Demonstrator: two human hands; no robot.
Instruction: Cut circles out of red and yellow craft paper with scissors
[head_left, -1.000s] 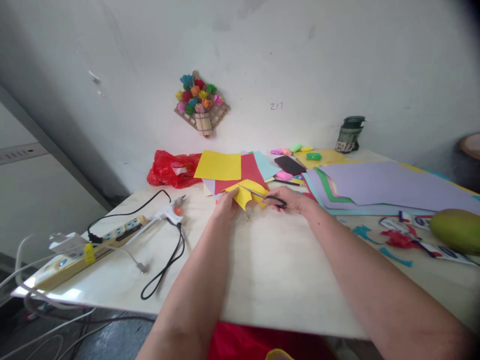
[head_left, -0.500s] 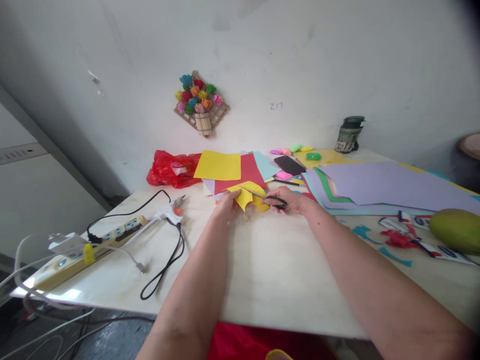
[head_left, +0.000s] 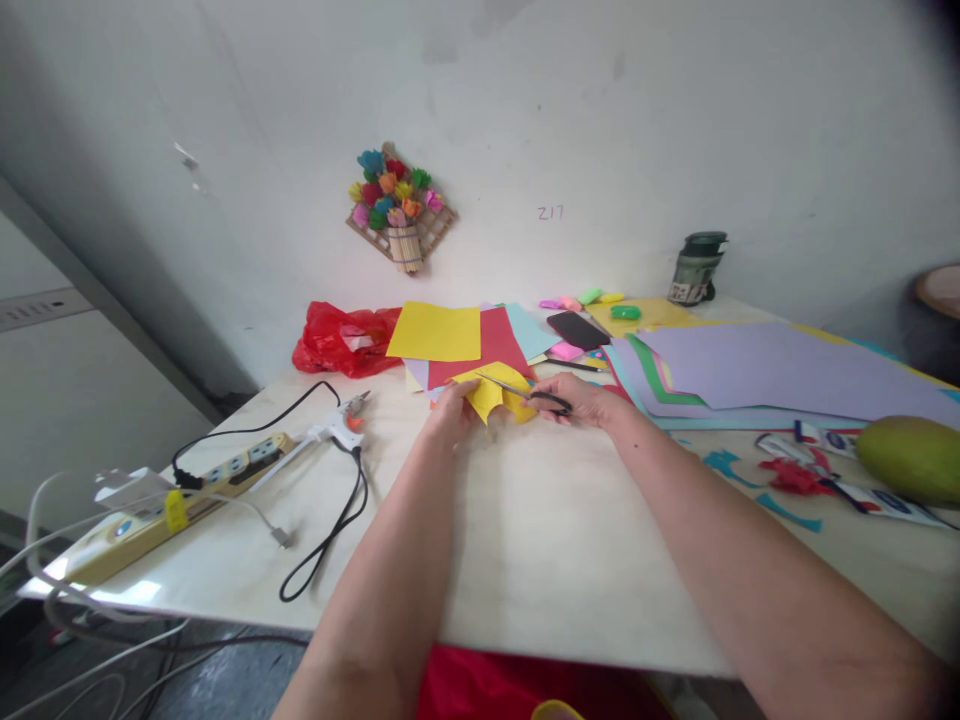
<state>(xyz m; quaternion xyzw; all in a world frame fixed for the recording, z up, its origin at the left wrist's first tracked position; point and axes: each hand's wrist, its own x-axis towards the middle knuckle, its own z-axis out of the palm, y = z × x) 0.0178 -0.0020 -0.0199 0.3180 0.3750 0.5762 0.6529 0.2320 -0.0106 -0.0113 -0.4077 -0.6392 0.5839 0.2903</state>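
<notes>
A cut piece of yellow paper [head_left: 489,398] is pinched at its left side by my left hand [head_left: 452,408], just above the table. My right hand [head_left: 568,398] is closed around the black handles of a pair of scissors [head_left: 551,403]. The scissor blades point left and lie across the yellow paper. Behind my hands, a square yellow sheet [head_left: 436,332] rests on a red sheet [head_left: 499,345].
A red plastic bag [head_left: 341,338], a glue gun [head_left: 341,428] and a power strip [head_left: 180,510] with cables lie left. Large coloured sheets [head_left: 765,365], a green fruit [head_left: 911,458], tubes and blue scraps lie right. A phone [head_left: 577,329] and a jar [head_left: 696,268] stand farther back.
The whole view has shifted very slightly. Both hands, the yellow paper and the scissors look nearly unchanged.
</notes>
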